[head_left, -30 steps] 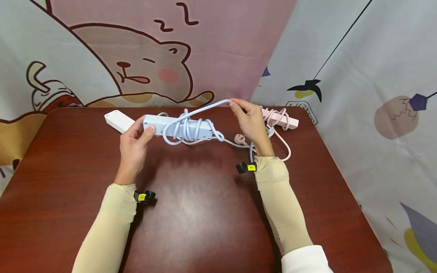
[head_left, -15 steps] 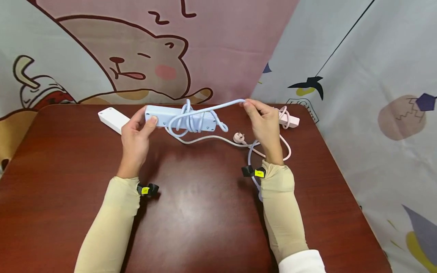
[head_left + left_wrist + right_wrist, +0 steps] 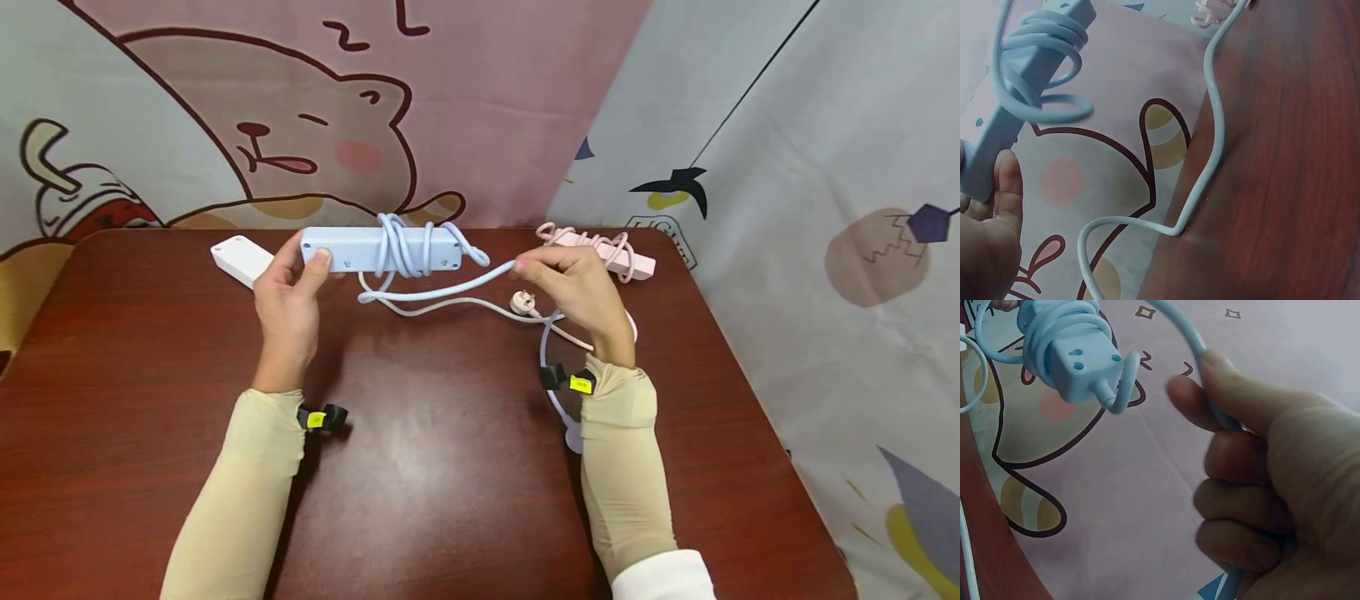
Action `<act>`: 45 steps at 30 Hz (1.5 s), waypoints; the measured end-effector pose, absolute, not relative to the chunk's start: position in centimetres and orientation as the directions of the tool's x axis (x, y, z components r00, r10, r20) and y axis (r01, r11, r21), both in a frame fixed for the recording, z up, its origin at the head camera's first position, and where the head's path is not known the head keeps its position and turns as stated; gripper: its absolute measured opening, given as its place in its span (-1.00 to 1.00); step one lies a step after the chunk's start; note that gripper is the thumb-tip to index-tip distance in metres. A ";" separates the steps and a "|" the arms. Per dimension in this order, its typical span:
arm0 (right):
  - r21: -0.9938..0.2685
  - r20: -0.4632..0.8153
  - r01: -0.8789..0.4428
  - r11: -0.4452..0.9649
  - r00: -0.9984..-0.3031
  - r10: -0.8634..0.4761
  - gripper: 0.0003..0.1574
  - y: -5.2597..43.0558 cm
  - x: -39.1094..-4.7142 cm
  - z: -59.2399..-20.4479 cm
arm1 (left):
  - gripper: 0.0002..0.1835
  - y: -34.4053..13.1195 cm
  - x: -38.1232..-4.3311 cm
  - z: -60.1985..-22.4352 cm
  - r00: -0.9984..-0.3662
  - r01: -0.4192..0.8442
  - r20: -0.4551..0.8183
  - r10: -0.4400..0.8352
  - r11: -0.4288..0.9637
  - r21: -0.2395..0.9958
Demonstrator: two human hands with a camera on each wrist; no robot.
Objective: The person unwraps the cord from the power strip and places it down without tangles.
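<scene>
My left hand [image 3: 287, 321] grips the left end of a light blue power strip [image 3: 345, 249], thumb on its near face, and holds it above the table. Several turns of the strip's own blue cord [image 3: 397, 250] lie around its right half. From these turns a loose length runs under the strip to my right hand [image 3: 588, 292], which pinches it between thumb and forefinger. In the right wrist view the other fingers [image 3: 1241, 506] are curled, with the cord passing through the hand. The blue plug [image 3: 573, 437] hangs beside the right forearm.
Behind my left hand lies a white power strip [image 3: 242, 261], its white cord [image 3: 465, 301] trailing right across the table [image 3: 435, 467]. A pink power strip [image 3: 633, 265], wrapped in its cord, lies at the back right. Its pink plug [image 3: 522, 302] is nearby. A printed curtain hangs behind.
My right hand first moved right, drawing the cord out, then dropped lower. The loose length passed from across the strip's front to below it. The strip shifted slightly left.
</scene>
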State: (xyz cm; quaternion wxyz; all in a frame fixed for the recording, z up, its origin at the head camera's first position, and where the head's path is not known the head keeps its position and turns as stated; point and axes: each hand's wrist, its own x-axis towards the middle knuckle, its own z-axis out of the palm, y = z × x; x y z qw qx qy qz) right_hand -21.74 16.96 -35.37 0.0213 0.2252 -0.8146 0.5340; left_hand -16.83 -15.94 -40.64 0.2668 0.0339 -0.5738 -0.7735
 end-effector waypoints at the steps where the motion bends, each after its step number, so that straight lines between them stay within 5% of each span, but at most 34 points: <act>1: -0.859 0.247 -0.377 0.347 -0.898 -0.364 -0.80 17.0 -21.7 -35.4 | -0.62 -15.9 -16.8 -40.6 -0.852 0.384 0.259 -0.455 -0.205 0.900; 7: -0.792 0.158 -0.366 0.488 -0.896 -0.415 -0.81 17.2 -22.0 -35.8 | -0.66 -15.9 -16.7 -40.2 -0.838 0.461 0.289 -0.463 -0.315 0.830; 21: -0.694 0.196 -0.394 0.603 -0.909 -0.368 -0.84 17.7 -23.3 -36.6 | -0.72 -16.3 -16.6 -39.7 -0.852 0.474 0.277 -0.445 -0.430 0.768; 30: -0.722 0.264 -0.349 0.598 -0.937 -0.228 -0.80 18.1 -23.8 -37.5 | -0.73 -16.6 -16.4 -39.5 -0.889 0.451 0.293 -0.351 -0.562 0.694; 45: -0.837 0.383 -0.302 0.457 -0.919 0.095 -0.68 19.4 -24.9 -38.0 | -0.71 -16.7 -15.6 -39.7 -0.915 0.395 0.374 -0.154 -0.539 0.744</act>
